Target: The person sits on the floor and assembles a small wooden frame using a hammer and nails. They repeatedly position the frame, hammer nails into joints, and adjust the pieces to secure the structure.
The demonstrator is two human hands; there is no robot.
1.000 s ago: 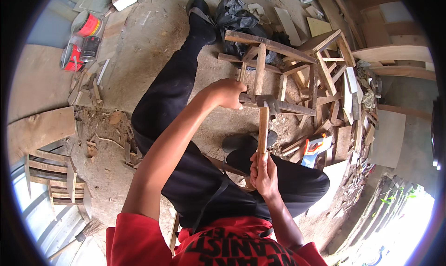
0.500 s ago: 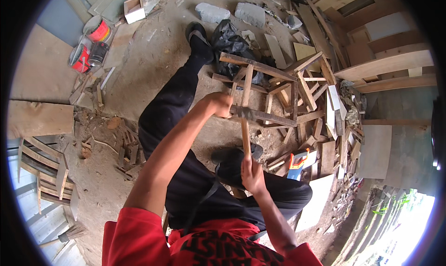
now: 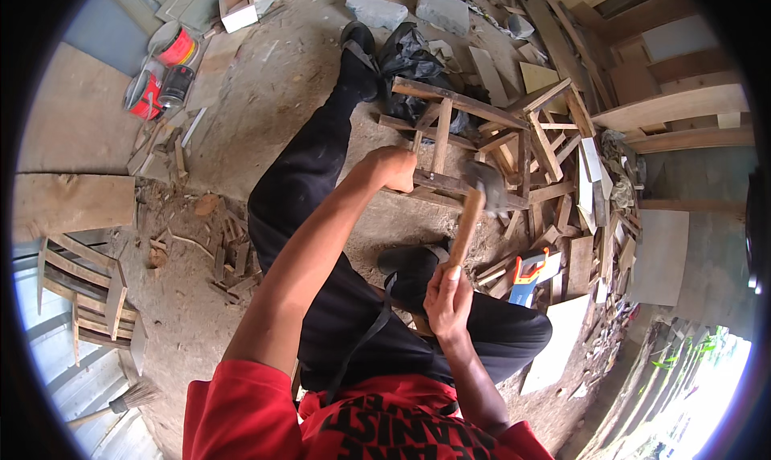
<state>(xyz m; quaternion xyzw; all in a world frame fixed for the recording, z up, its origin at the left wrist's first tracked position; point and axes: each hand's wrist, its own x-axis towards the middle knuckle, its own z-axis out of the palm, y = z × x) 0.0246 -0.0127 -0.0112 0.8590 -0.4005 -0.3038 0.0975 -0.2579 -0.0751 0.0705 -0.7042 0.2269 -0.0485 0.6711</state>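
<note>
Wooden-handled, the hammer (image 3: 467, 231) is gripped by your right hand (image 3: 450, 301); your left hand (image 3: 392, 169) clasps the wooden frame (image 3: 442, 139) ahead. Around them spreads dusty floor (image 3: 281, 90), scrap wood (image 3: 579, 267) heaped to the right, red cans (image 3: 148, 98) far left.

I get the hammer head (image 3: 483, 185) only as a blur, covering part of the wooden frame (image 3: 442, 137). Fingertips of the left hand (image 3: 391, 169) seem hidden from me. The frame partly hides the black bag (image 3: 404, 52); the lower edge crops the red shirt (image 3: 247, 412).
</note>
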